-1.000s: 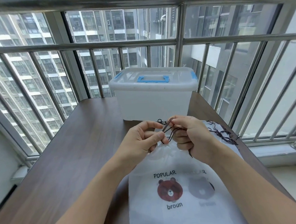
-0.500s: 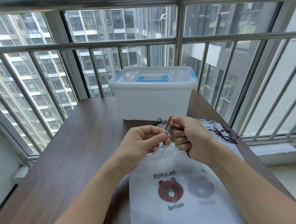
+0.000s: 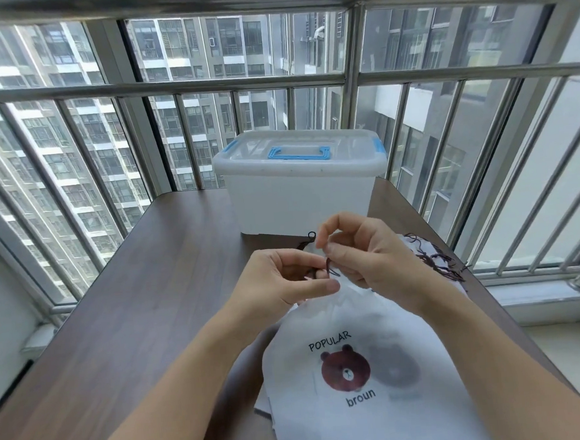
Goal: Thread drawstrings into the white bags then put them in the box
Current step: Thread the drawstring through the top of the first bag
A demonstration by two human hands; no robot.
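A white bag (image 3: 354, 322) printed with a brown bear and the words POPULAR and broun lies on the brown table (image 3: 124, 317) in front of me. Above its top edge my left hand (image 3: 282, 282) and my right hand (image 3: 370, 259) both pinch a thin dark drawstring (image 3: 329, 268). A looped end of the string pokes out behind my right fingers. The white plastic box (image 3: 300, 188), its lid closed and its handle blue, stands at the table's far edge behind my hands.
A bundle of spare dark drawstrings (image 3: 435, 261) lies on the table to the right of my right hand. More white bags sit under the top one. A metal railing (image 3: 169, 87) with glass encloses the table on three sides.
My right hand has opened its fist and now holds the string in its fingertips, raised slightly. The long loops seen between my hands earlier have drawn in to a short piece.
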